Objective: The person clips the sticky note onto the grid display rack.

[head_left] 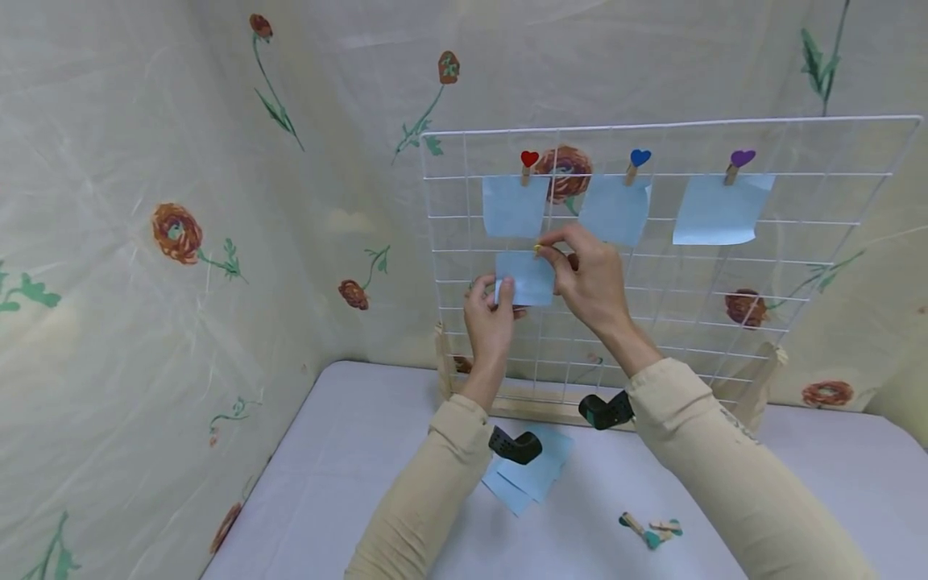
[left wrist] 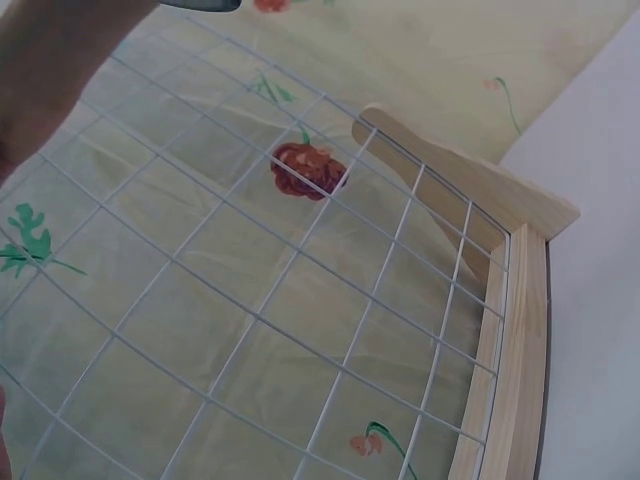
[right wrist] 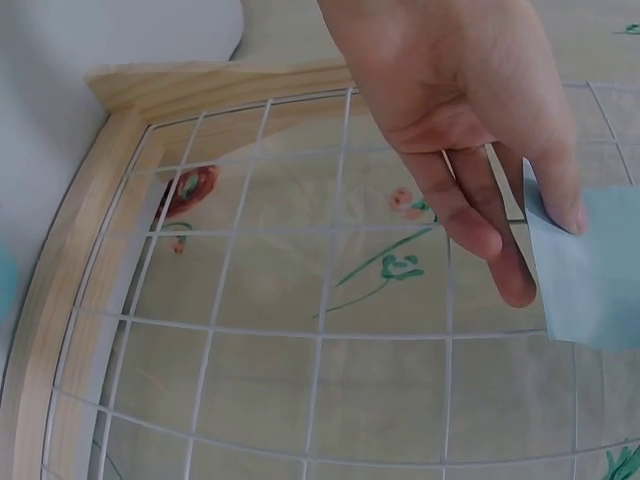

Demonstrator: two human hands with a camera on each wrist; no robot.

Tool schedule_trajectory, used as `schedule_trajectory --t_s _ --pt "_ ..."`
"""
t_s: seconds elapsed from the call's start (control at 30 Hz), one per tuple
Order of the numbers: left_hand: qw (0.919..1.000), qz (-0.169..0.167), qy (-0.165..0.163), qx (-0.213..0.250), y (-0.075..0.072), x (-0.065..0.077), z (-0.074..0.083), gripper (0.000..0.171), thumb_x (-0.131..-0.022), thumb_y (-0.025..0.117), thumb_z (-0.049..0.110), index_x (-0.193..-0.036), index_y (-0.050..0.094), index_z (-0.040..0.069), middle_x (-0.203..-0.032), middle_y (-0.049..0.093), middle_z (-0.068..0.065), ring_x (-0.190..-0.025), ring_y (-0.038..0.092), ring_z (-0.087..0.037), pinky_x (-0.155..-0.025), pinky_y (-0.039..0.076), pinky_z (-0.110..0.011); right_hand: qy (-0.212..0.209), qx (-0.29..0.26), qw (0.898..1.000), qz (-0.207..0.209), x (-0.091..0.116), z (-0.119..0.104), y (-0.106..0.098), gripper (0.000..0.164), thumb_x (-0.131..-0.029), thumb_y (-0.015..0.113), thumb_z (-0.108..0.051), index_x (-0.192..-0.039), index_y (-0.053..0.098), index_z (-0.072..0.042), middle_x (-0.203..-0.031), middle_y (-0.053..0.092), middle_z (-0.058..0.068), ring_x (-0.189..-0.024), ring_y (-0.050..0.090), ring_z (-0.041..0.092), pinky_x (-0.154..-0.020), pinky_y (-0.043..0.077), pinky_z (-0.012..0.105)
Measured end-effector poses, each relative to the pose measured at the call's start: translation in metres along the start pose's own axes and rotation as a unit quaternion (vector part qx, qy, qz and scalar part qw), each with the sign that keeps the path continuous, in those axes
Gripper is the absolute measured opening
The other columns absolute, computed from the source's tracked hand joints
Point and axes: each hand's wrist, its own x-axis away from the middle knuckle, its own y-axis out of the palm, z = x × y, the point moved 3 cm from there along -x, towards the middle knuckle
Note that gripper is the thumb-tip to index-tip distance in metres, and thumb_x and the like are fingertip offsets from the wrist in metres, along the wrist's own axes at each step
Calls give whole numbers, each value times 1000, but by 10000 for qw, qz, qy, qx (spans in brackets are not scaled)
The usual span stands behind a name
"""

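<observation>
In the head view a blue paper square (head_left: 525,279) lies against the white wire grid (head_left: 663,260), below the red-heart clothespin. My left hand (head_left: 489,314) pinches its lower left edge, thumb in front; the right wrist view also shows this left hand (right wrist: 460,90) and the paper (right wrist: 590,265). At the paper's top edge my right hand (head_left: 590,278) pinches a small clothespin (head_left: 537,249) between thumb and index finger; just a yellow bit of it is visible. The left wrist view catches only part of the right arm (left wrist: 50,75) at its upper left.
Three blue squares hang higher up from clothespins with red (head_left: 530,159), blue (head_left: 640,157) and purple (head_left: 743,158) hearts. A wooden base (head_left: 540,409) holds the grid upright. On the table (head_left: 348,483) lie more blue papers (head_left: 536,475) and several loose clothespins (head_left: 652,530).
</observation>
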Motion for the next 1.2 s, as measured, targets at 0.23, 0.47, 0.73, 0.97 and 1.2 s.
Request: schedule_trajectory --t_s 0.23,0.47,0.73,0.97,1.2 --pt "10000 36 20 -26 0 5 12 23 -96 53 11 -110 54 -7 -93 67 -32 -76 63 -51 -71 57 -48 -198 480 9986 -13 -2 -1 3 8 -90 62 -9 -94 67 -4 -89 69 11 -51 58 17 -46 43 23" --pt "9999 57 -150 6 -1 4 11 23 -96 54 12 -110 55 -6 -94 68 -30 -79 63 -52 -71 58 -46 -434 790 9959 -63 -1 -3 4 7 -89 64 -9 -92 68 -4 -88 69 11 -59 60 21 -49 43 30" --pt "9999 29 -121 -41 -1 5 14 24 -96 54 12 -111 54 -7 -94 67 -32 -81 63 -52 -71 58 -43 -522 882 9947 -39 -1 -4 5 9 -89 64 -12 -93 68 -5 -89 69 10 -60 62 22 -49 44 31" --pt "9996 3 -171 -215 1 6 16 24 -96 54 13 -112 55 -5 -96 69 -28 -82 66 -46 -70 59 -38 -564 1086 9925 -41 1 -5 4 12 -89 64 -14 -96 70 -5 -91 70 9 -58 60 21 -48 44 30" --pt "9997 -42 -165 -189 -1 -4 -8 27 -97 54 19 -114 55 -1 -94 69 -27 -82 67 -44 -72 58 -40 -598 1186 9911 -98 3 -6 4 14 -89 65 -15 -99 70 -7 -95 71 8 -54 57 18 -48 42 27"
